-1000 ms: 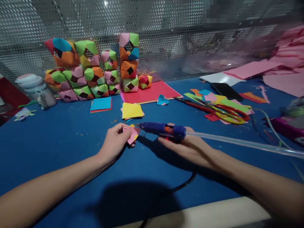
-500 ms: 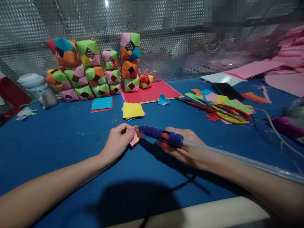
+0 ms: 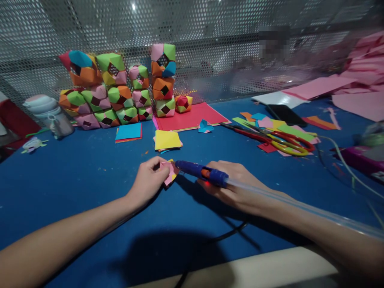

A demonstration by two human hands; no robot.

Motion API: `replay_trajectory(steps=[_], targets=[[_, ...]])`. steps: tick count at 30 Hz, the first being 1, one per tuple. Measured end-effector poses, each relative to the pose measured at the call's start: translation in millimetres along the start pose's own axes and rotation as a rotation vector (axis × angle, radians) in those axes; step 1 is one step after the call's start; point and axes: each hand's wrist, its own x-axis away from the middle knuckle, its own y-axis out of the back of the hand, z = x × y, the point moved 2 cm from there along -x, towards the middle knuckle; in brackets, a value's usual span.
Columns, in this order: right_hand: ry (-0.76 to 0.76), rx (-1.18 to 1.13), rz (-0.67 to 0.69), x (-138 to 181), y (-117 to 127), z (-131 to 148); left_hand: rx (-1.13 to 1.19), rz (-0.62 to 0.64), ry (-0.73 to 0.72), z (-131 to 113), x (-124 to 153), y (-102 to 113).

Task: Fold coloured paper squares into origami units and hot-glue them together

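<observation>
Head view shows, mid-frame, the left hand (image 3: 147, 179) pinching a small folded pink-and-yellow paper (image 3: 169, 173), while the right hand (image 3: 235, 193) grips a blue glue gun (image 3: 192, 169) whose back end has dipped, its nose seemingly still at the paper's edge.

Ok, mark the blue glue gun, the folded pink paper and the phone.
Blue glue gun (image 3: 199, 171), head view: middle of its body.
Folded pink paper (image 3: 172, 172), head view: its exposed pink face.
Phone (image 3: 286, 115), head view: its dark top surface.
</observation>
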Motion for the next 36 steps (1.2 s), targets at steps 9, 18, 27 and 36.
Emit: replay_trajectory(steps=[9, 18, 27, 36], targets=[[-0.021, 0.029, -0.015, 1, 0, -3, 0.062, -0.001, 0.035, 2, -1, -1], [-0.264, -0.163, -0.091, -4, 6, 1, 0.165, -0.001, 0.042, 5, -2, -2], [-0.284, -0.128, -0.140, -8, 5, -9, 0.186, -0.008, 0.057, 6, -1, -2], [-0.515, 0.337, 0.075, -9, 5, -48, 0.183, 0.009, 0.075, 0, 1, -1]])
